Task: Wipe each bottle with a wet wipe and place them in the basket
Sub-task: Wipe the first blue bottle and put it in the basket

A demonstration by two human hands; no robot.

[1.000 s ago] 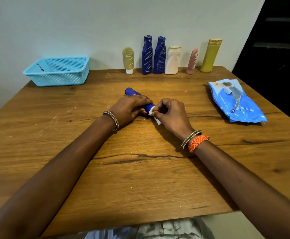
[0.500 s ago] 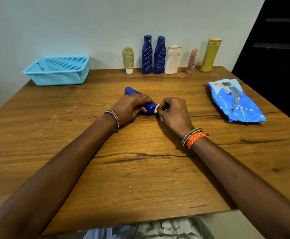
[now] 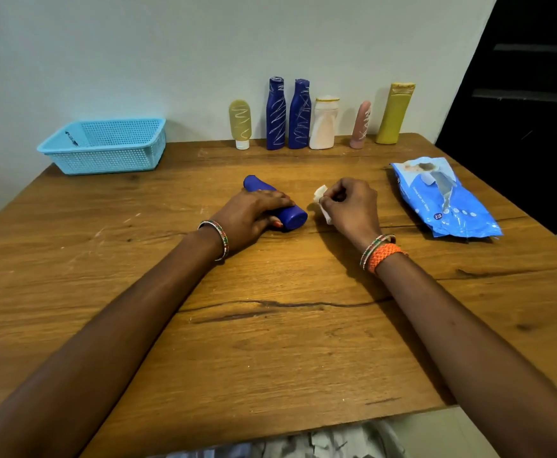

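Our right hand (image 3: 350, 206) had drawn the wipe (image 3: 321, 200) off the bottle (image 3: 278, 206), pinching it just beside. Our left hand (image 3: 254, 214) gripped the bottle at frame centre, its axis running upper left toward the basket (image 3: 105, 145), nearer our left.

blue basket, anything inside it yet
No bottle shows inside the blue basket; only a small dark mark on its inner left wall. The near wall hides part of its floor.
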